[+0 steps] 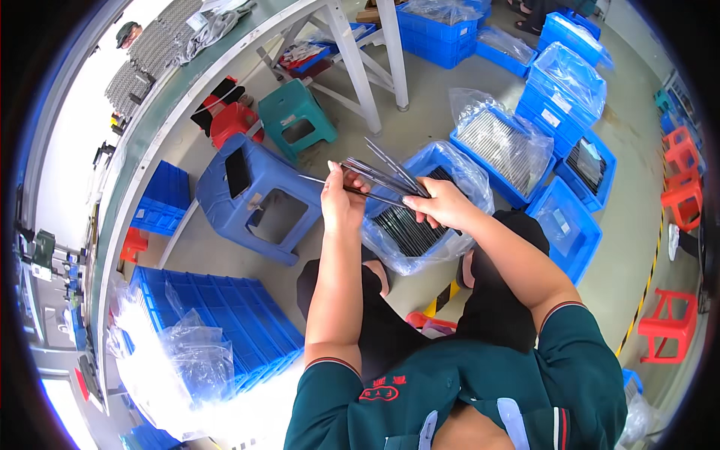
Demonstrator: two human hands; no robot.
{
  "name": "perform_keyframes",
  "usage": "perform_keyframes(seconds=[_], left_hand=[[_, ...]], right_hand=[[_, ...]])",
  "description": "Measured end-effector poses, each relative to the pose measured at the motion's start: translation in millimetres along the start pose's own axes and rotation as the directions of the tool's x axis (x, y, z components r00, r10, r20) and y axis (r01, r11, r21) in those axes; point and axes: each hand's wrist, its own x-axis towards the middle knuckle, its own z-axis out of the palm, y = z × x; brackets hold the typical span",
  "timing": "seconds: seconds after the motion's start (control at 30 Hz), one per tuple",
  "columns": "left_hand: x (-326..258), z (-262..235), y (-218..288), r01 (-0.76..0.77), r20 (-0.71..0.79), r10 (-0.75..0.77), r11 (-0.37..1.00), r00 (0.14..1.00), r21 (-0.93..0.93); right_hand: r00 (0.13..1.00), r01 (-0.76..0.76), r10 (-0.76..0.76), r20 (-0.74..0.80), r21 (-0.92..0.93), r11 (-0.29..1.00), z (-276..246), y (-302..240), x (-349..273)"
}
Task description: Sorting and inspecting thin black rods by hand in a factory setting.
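Observation:
In front of me, above a plastic-lined blue crate (482, 196), my left hand (342, 201) has its thumb and fingers closed on a thin dark rod (382, 199). My right hand (444, 204) grips a small bundle of similar dark rods (391, 180), which fan out toward the upper left. The bundle's far ends reach close to my left fingers. Below my hands, many dark rods (409, 234) lie side by side in the crate. What the rods are for cannot be made out.
A blue stool (281, 176) carrying a black phone (238, 172) stands left, near a green stool (294, 112). Blue crates (517, 195) with bagged rods sit right, beside a blue bin (574, 240). Stacked blue crates (225, 315) are at lower left, under a long workbench (169, 94).

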Motion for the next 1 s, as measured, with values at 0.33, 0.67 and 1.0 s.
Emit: perform_keyframes(seconds=[0.33, 0.67, 1.0], left_hand=[[-2, 7, -3, 0.005, 0.094, 0.0, 0.999, 0.996, -0.054], [-12, 25, -23, -0.167, 0.132, 0.138, 0.957, 0.982, 0.237], [-22, 31, -52, -0.068, 0.176, 0.01, 0.944, 0.984, 0.322]], right_hand=[[0.996, 0.032, -0.039, -0.081, -0.085, 0.996, 1, 0, -3], [0.985, 0.02, -0.004, -0.175, 0.088, 0.996, 1, 4, 4], [0.886, 0.15, -0.196, -0.419, -0.14, 0.979, -9, 12, 18]])
